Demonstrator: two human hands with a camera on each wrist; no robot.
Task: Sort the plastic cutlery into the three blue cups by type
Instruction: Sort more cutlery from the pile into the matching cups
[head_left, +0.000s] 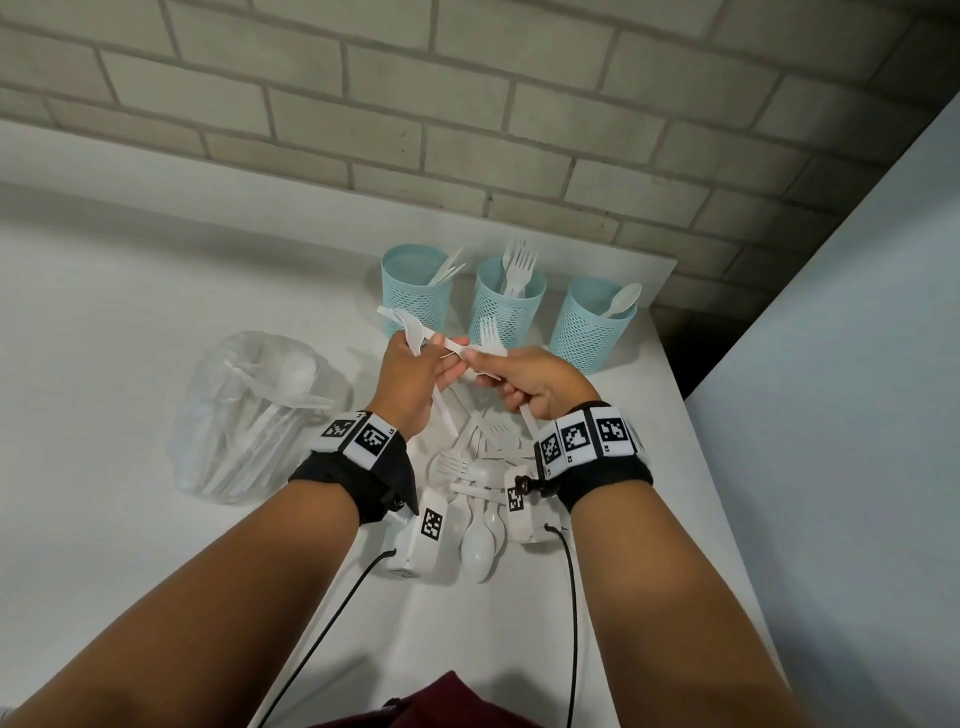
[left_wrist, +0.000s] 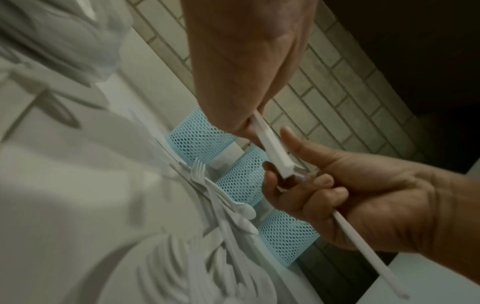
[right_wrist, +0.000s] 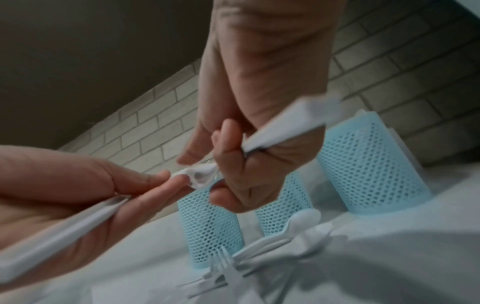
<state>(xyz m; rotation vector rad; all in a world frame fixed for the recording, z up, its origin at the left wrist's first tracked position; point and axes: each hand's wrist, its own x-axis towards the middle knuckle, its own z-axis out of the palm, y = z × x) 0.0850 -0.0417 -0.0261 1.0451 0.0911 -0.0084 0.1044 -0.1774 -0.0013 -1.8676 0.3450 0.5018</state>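
Note:
Three blue mesh cups stand in a row at the back: the left cup (head_left: 415, 296) holds knives, the middle cup (head_left: 511, 306) holds forks, and the right cup (head_left: 589, 332) holds a spoon. Both hands are raised in front of them. My left hand (head_left: 441, 361) grips white cutlery (head_left: 404, 326) whose type I cannot tell. My right hand (head_left: 471, 354) grips a white fork (head_left: 488, 335) with its tines up, and its thumb and forefinger pinch the end of a handle (head_left: 453, 343) coming from the left hand. A loose pile of forks and spoons (head_left: 475, 483) lies below the wrists.
A clear plastic bag (head_left: 249, 415) with more white cutlery lies on the white table (head_left: 130, 312) to the left. A brick wall runs right behind the cups. The table's right edge (head_left: 691, 467) is near the right cup, with a pale panel (head_left: 857, 364) beyond it.

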